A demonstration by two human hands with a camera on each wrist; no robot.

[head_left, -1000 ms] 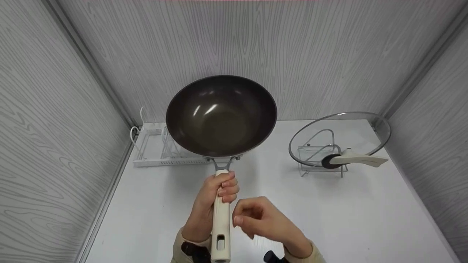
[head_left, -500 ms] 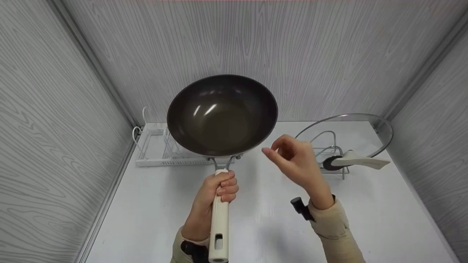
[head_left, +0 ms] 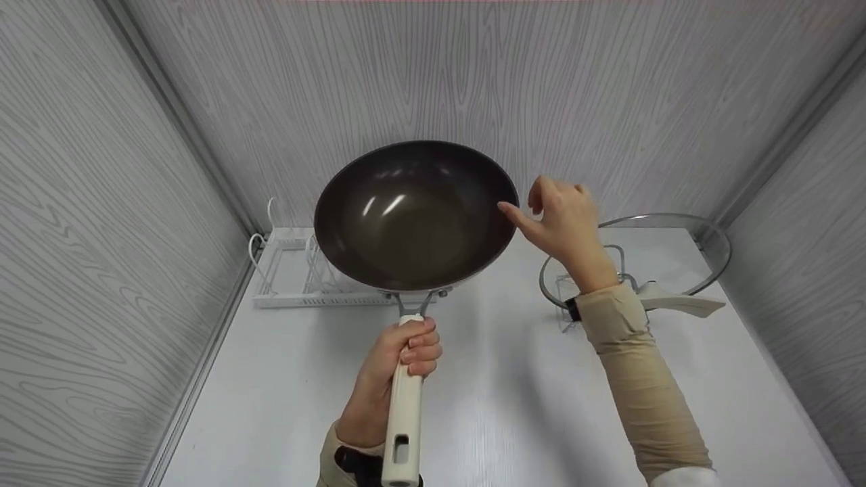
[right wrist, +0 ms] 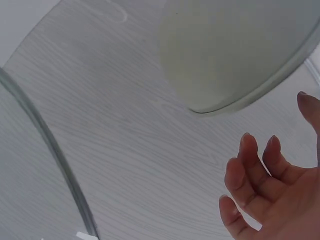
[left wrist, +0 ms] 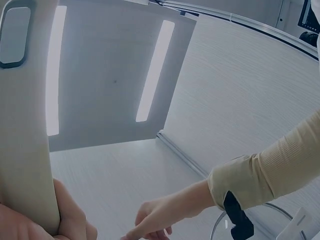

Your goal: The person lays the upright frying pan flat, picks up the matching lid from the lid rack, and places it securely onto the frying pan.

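Note:
A dark-lined wok [head_left: 419, 216] with a cream handle [head_left: 404, 412] is held up over the table, its inside facing the head camera. My left hand [head_left: 392, 365] grips the handle with fingers wrapped around it. At the wok's right rim is my right hand [head_left: 565, 216], thumb tip over the rim in the head view. From the right wrist view, the right hand [right wrist: 272, 195] has loosely bent, spread fingers and holds nothing, with a gap below the wok's pale underside [right wrist: 240, 55]. Whether the thumb touches the rim cannot be told.
A glass lid [head_left: 710, 247] with a cream handle [head_left: 680, 299] stands in a wire rack [head_left: 568, 314] at right, partly behind my right arm. At back left, a white dish rack [head_left: 284, 299] lies partly behind the wok. Grey wood-grain walls [head_left: 609, 101] enclose the white table [head_left: 284, 399].
My right hand has moved from beside the handle up and rightward to the wok's right rim. The left hand keeps its grip, and the wok has barely shifted.

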